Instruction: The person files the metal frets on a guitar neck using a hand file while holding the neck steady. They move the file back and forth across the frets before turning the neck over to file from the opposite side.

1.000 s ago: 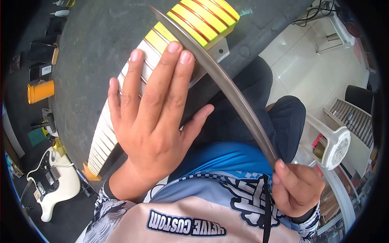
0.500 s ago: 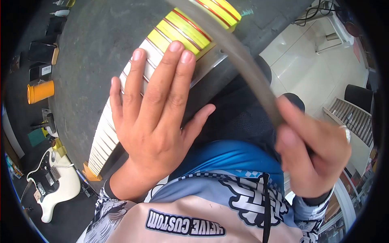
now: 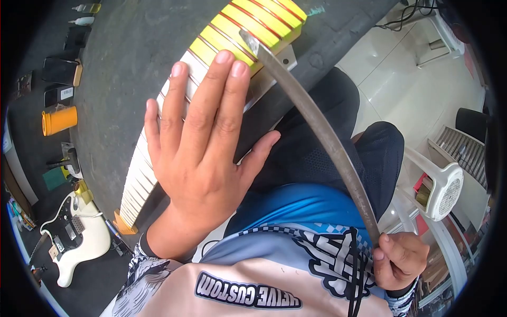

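Note:
A guitar neck [image 3: 136, 177] lies diagonally on the dark bench, its metal frets running across a pale masked fingerboard. Yellow tape [image 3: 222, 41] covers the spaces between frets at its far end. My left hand [image 3: 198, 153] rests flat across the neck, fingers stretched and slightly spread just short of the tape. In my right hand [image 3: 400, 261], low at the right, is the near end of a long grey metal file [image 3: 322, 119]. The file reaches up across my lap, its tip over the taped edge of the neck. Whether the tip touches a fret I cannot tell.
A wooden block [image 3: 125, 223] sits under the neck's near end. Along the left stand an orange container [image 3: 59, 121], a phone [image 3: 59, 71] and small bottles. A white guitar body [image 3: 82, 245] lies lower left. At right is a white plastic stool [image 3: 446, 193].
My right hand has pulled back down toward my body, drawing the file with it, so its tip now shows over the tape. My left hand stays in place on the neck.

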Demonstrator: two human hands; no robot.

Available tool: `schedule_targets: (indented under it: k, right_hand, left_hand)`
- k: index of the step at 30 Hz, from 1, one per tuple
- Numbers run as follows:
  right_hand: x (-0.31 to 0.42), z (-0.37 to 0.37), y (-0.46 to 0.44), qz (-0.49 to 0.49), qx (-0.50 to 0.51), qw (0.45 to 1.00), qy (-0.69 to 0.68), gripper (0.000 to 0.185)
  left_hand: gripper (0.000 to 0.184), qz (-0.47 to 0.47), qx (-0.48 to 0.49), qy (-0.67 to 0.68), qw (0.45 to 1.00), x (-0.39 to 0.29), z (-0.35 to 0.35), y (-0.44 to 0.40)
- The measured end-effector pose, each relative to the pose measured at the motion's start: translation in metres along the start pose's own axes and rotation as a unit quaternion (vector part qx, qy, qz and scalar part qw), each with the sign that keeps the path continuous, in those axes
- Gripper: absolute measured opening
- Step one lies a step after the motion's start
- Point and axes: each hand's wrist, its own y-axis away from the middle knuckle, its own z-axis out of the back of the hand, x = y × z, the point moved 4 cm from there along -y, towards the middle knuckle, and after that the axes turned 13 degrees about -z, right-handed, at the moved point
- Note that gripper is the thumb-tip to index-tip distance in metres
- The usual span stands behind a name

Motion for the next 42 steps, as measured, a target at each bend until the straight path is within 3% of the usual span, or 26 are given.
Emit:
schedule_targets:
  k: [10, 16, 18, 22, 25, 31, 33, 42]
  right_hand:
    - [0.019, 0.005, 0.003, -0.016, 0.012, 0.997, 0.072, 0.043]
    - [0.042, -0.024, -0.069, 0.052, 0.010, 0.995, 0.080, 0.044]
    - [0.053, -0.037, -0.096, 0.027, 0.035, 0.997, 0.055, 0.042]
    - [0.071, -0.063, -0.151, 0.094, -0.006, 0.995, 0.039, 0.037]
    - [0.079, -0.063, -0.158, 0.088, -0.009, 0.996, 0.031, 0.037]
    - [0.033, -0.010, -0.084, -0.020, 0.013, 0.997, -0.071, 0.037]
    - [0.018, 0.008, -0.044, -0.073, 0.006, 0.997, -0.038, 0.038]
    - [-0.002, 0.017, 0.008, -0.036, 0.012, 0.999, -0.036, 0.039]
  left_hand:
    - [0.085, 0.007, 0.015, 0.000, 1.000, 0.001, 0.001, 0.000]
    - [0.083, 0.006, 0.019, 0.000, 1.000, 0.001, 0.002, -0.001]
    - [0.081, 0.010, 0.024, 0.000, 1.000, 0.002, 0.003, -0.001]
    - [0.076, 0.019, 0.018, -0.008, 1.000, 0.001, 0.001, -0.001]
    - [0.073, 0.018, 0.021, -0.012, 1.000, 0.001, 0.001, -0.001]
    - [0.074, 0.022, 0.031, 0.011, 0.999, 0.001, 0.005, -0.001]
    - [0.075, 0.021, 0.027, 0.012, 0.999, 0.002, 0.002, 0.000]
    - [0.074, 0.029, 0.026, 0.018, 0.999, 0.001, 0.003, -0.001]
